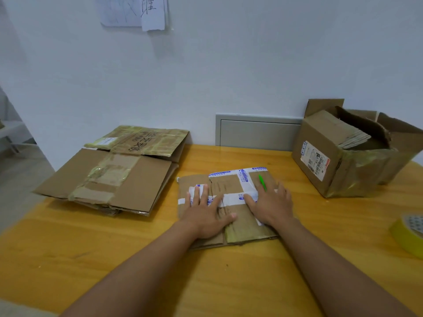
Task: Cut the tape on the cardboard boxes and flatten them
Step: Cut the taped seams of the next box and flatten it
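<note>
Both hands, left (203, 213) and right (272, 207), press the small box (229, 186) flat mid-desk (114, 248) with fingers straight, a green cutter (262, 182) seemingly under the right; next, I judge, the standing box (338, 165) far right needs cutting.

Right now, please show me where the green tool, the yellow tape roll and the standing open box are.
green tool (262, 182): head view, middle of its thin green body.
yellow tape roll (406, 239): head view, outer yellow side.
standing open box (320, 145): head view, bare front wall above its label.
</note>
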Motion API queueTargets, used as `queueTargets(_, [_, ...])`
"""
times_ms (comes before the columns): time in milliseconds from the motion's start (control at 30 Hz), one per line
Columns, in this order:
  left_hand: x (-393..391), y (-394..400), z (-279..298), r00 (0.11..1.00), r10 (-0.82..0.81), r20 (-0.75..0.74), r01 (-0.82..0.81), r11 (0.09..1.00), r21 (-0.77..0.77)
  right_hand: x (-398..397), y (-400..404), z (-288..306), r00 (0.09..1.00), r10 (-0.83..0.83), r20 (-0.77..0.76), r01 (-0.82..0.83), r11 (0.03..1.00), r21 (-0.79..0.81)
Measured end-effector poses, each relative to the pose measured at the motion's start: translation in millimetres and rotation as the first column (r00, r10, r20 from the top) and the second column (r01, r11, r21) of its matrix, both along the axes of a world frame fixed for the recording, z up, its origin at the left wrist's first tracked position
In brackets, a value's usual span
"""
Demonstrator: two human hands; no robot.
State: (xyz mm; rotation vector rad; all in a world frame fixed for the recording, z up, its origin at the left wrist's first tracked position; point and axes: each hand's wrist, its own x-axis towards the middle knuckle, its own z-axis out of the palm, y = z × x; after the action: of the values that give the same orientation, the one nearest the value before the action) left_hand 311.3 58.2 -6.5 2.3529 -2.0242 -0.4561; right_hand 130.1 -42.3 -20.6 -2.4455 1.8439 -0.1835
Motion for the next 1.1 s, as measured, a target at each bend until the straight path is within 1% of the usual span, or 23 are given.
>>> queueTargets(67, [-0.4, -0.9, -4.8, 0.999, -0.004, 0.051, 0.004, 1.0, -0.012, 0.2, -0.8, -3.1, 0.999, -0.007, 0.054, 0.003, 0.997, 0.072])
queueTargets(200, [0.6, -0.9, -9.7, 0.998, 0.001, 0.07, 0.001, 1.0, -0.017, 2.9, -0.9, -4.6, 0.999, -0.006, 0.053, 0.002, 0.997, 0.083])
queueTargets(367, [0.7, -1.7, -8.9, 0.997, -0.001, 0.075, 0.002, 1.0, -0.021, 4.1, 0.0, -1.2, 0.999, -0.01, 0.039, 0.006, 0.995, 0.101])
queueTargets(467, [2.5, 1.2, -4.7, 1.0, 0.0, 0.024, 0.002, 0.998, -0.064, 0.9, 4.8, 12.9, 0.999, -0.013, 0.042, 0.007, 0.99, 0.144])
queueTargets(567, [4.2, 4.9, 5.0, 0.997, 0.074, -0.006, -0.074, 0.983, -0.17, -6.6, 16.8, 30.9, 0.997, -0.056, 0.048, 0.048, 0.987, 0.151])
queueTargets(633, [3.6, 9.5, 12.7, 0.984, 0.175, -0.008, -0.174, 0.969, -0.173, -9.3, 29.2, 37.5, 0.994, -0.097, 0.053, 0.085, 0.977, 0.195])
queueTargets(700, [0.2, 14.8, 17.6, 0.967, 0.245, -0.067, -0.251, 0.963, -0.1, -8.5, 46.5, 38.4, 0.991, -0.129, 0.038, 0.118, 0.969, 0.219])
queueTargets(733, [-1.2, 17.0, 19.1, 0.958, 0.26, -0.119, -0.27, 0.96, -0.072, -6.8, 55.1, 37.6, 0.992, -0.128, 0.023, 0.121, 0.972, 0.201])
queueTargets(800, [-2.9, 21.7, 21.9, 0.945, 0.267, -0.188, -0.283, 0.957, -0.064, -2.8, 70.4, 35.7, 0.995, -0.095, -0.014, 0.096, 0.989, 0.11])
queueTargets(833, [-3.1, 24.3, 23.2, 0.942, 0.271, -0.201, -0.29, 0.954, -0.073, -0.6, 75.8, 35.4, 0.997, -0.075, -0.023, 0.076, 0.994, 0.078])
queueTargets(900, [-0.4, 30.5, 24.6, 0.924, 0.299, -0.239, -0.334, 0.935, -0.12, 3.3, 80.6, 35.5, 0.999, -0.044, 0.018, 0.042, 0.993, 0.114])
queueTargets(1000, [9.4, 36.6, 26.1, 0.837, 0.349, -0.422, -0.465, 0.859, -0.213, 5.2, 78.2, 33.2, 0.994, -0.018, 0.105, -0.005, 0.977, 0.213])
queueTargets(1033, [12.1, 38.1, 28.4, 0.809, 0.353, -0.47, -0.495, 0.841, -0.22, 4.9, 77.2, 32.6, 0.992, -0.019, 0.122, -0.008, 0.976, 0.217])
queueTargets(1100, [14.3, 40.2, 33.5, 0.779, 0.351, -0.519, -0.515, 0.831, -0.212, 4.3, 75.2, 28.9, 0.99, -0.026, 0.138, -0.003, 0.979, 0.205])
